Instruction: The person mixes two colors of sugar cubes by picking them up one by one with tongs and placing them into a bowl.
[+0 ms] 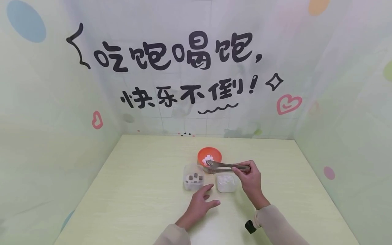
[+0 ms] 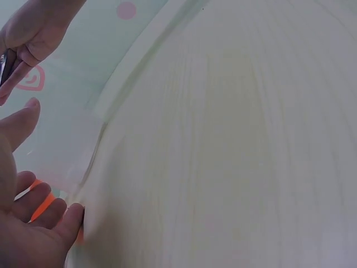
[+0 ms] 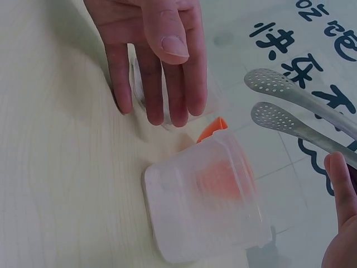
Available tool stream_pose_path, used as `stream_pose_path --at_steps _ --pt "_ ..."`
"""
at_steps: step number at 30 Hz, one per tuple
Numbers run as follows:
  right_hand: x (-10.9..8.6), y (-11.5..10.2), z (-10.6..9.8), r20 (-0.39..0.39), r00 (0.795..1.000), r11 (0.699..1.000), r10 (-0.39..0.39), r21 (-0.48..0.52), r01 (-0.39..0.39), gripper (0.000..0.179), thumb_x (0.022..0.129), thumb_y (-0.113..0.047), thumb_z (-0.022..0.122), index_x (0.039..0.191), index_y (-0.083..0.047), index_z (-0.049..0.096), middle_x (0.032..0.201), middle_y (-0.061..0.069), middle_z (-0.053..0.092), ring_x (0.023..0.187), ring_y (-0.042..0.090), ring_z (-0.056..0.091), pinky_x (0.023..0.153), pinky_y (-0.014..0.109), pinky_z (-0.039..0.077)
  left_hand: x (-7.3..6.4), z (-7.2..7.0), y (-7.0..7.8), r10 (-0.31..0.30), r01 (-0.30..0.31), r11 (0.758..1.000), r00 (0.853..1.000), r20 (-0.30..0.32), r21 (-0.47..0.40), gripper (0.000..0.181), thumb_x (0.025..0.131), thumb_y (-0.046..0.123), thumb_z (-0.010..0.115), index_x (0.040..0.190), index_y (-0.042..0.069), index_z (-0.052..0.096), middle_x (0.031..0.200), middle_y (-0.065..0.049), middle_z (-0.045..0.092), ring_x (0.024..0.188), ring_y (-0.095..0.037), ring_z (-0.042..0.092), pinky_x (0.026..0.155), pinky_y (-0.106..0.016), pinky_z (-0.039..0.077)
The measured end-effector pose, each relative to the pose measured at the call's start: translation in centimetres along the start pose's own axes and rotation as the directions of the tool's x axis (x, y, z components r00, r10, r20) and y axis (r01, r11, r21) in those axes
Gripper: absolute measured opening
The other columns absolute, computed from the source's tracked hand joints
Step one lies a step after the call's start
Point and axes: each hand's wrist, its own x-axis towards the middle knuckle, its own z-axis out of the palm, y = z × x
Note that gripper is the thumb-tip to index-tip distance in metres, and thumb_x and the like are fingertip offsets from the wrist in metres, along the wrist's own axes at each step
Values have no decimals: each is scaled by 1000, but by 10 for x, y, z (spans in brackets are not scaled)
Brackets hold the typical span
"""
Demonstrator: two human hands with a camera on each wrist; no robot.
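My right hand (image 1: 251, 182) grips metal tongs (image 3: 276, 119) with perforated tips. In the right wrist view the tips stand apart, with nothing between them. From the head view, the tongs reach over the front rim of an orange bowl (image 1: 218, 156) holding small white pieces (image 1: 207, 158). My left hand (image 1: 197, 206) holds nothing; its fingers are spread, with the thumb apart. It hovers just in front of a clear plastic container (image 1: 185, 183) with several dark-and-light cubes (image 1: 195, 175). A second translucent container (image 1: 226, 189) with whitish contents stands below the tongs.
The pale wooden table (image 1: 141, 190) spreads around the containers. A printed backdrop wall (image 1: 190, 124) stands behind, with side walls left and right. A small black device (image 1: 250, 227) sits at my right wrist.
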Motion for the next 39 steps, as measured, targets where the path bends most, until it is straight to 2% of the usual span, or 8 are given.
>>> stream_pose_path --at_steps 9,18,24,33,39 --pt "0 2 5 42 999 999 -32 22 31 27 79 11 73 96 17 53 91 32 66 74 3 65 61 14 53 -6 -21 -4 17 -16 1000 1000 21 -23 60 84 16 78 135 -1 52 135 -15 54 123 -34 52 96 -37 50" --pt "-1 0 12 82 997 999 -13 39 10 26 80 11 73 97 16 53 93 31 67 74 5 66 60 16 54 -13 -47 -6 7 -6 1000 1000 -12 17 42 83 16 78 119 2 62 117 -8 63 112 -28 59 93 -36 52" --pt "-1 10 16 96 995 998 -23 53 18 26 80 10 74 97 12 54 92 28 68 73 5 64 58 15 52 -16 -58 -8 0 1 999 1000 -31 43 39 82 17 79 114 3 63 112 -8 64 107 -26 60 92 -37 52" --pt "-2 1 19 168 986 999 17 27 -22 28 82 7 73 101 13 53 94 28 67 72 8 64 63 20 56 -15 -79 -14 19 -11 998 992 -127 64 33 83 17 77 109 3 62 106 -10 64 101 -24 61 88 -32 53" --pt "-1 0 23 190 982 1000 16 -8 -15 28 82 6 73 106 11 59 96 27 67 74 8 64 66 21 57 -9 -91 -18 39 -21 997 973 -229 81 33 81 13 80 105 2 60 101 -10 63 97 -24 60 86 -33 54"
